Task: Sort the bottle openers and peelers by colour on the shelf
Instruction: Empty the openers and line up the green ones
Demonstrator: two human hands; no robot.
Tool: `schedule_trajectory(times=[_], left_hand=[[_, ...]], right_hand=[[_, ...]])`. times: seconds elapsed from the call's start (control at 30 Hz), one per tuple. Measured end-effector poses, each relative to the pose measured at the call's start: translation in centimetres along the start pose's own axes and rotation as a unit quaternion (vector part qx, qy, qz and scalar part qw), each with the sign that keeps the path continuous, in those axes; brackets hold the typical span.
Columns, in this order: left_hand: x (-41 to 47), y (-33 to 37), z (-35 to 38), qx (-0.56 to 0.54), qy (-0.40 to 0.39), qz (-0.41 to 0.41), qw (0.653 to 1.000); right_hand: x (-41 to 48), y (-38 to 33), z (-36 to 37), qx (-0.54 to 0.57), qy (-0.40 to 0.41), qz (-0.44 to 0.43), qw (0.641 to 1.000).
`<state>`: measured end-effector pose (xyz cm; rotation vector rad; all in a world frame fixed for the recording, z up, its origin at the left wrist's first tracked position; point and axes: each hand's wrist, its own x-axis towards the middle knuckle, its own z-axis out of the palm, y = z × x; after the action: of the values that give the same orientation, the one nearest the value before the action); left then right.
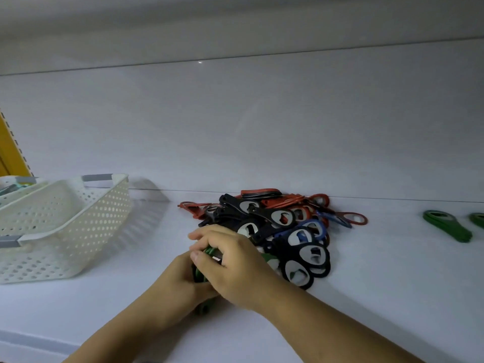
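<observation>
- Both hands meet low on the shelf (366,297), at approx 6 o'clock of the view, wrapped round one bunch of green openers (198,274).
- Right hand (230,260) lies on top: fingers curled over the bunch, thumb pinching its near side.
- Left hand (180,281) sits under and at 8 o'clock of the right one, closed round the bunch's lower end. Most of its fingers are hidden, so I can't tell exactly how they lie.
- A bit of green pokes out below the hands at 6 o'clock, touching the shelf.
- Pile (282,231) of mixed openers is just beside the hands at 1–2 o'clock, running back to the rear wall; the right hand's knuckles touch its near edge.
- In the pile: black openers (301,273) mostly on the near side w/ metal insets showing, red openers (262,192) at the back and spilling out at 3 and 9 o'clock, a blue opener (301,231) in the middle.
- Green stack (447,229), laid flat, is well apart from the pile at 3 o'clock. Another green opener (478,220) is cut off by the frame's right edge.
- White perforated basket (65,231) w/ grey handles stands at 9–10 o'clock of the hands, tilted in this wide view, apart from the pile.
- Behind it, at far left, is a second basket (10,189) w/ sth teal inside; too little shows to say what.
- Yellow upright (10,153) at the left edge, above the baskets.
</observation>
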<state>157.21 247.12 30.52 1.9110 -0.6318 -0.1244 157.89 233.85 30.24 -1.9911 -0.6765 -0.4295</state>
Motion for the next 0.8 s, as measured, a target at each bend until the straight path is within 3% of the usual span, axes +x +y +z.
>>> schedule_trajectory(times=[0.1,0.17,0.27,0.37,0.5,0.63,0.8], left_hand=[[0.6,0.9,0.0,-0.080,-0.069,-0.051,0.993],[1.2,1.2,0.4,-0.117,-0.090,-0.080,0.986],[3.1,1.1,0.6,-0.191,-0.019,-0.102,0.976],[6.2,1.4,-0.1,-0.300,0.077,-0.100,0.946],[8.6,0.7,0.0,-0.451,0.117,-0.137,0.874],[8.7,-1.1,-0.2,-0.494,0.078,-0.155,0.852],[8.5,-1.0,-0.6,-0.511,0.095,-0.159,0.840]], right_hand=[[0.0,-0.1,-0.3,-0.003,-0.020,-0.028,0.999],[0.4,-0.1,-1.3,0.000,0.012,-0.015,1.000],[0.7,0.8,-5.2,-0.115,0.099,0.052,0.987],[0.0,1.7,-8.6,-0.289,0.016,0.157,0.944],[-0.5,1.7,-6.8,-0.369,-0.094,0.216,0.899],[-0.3,1.3,-5.6,-0.372,-0.104,0.223,0.895],[-0.2,1.0,-5.0,-0.337,-0.110,0.232,0.906]])
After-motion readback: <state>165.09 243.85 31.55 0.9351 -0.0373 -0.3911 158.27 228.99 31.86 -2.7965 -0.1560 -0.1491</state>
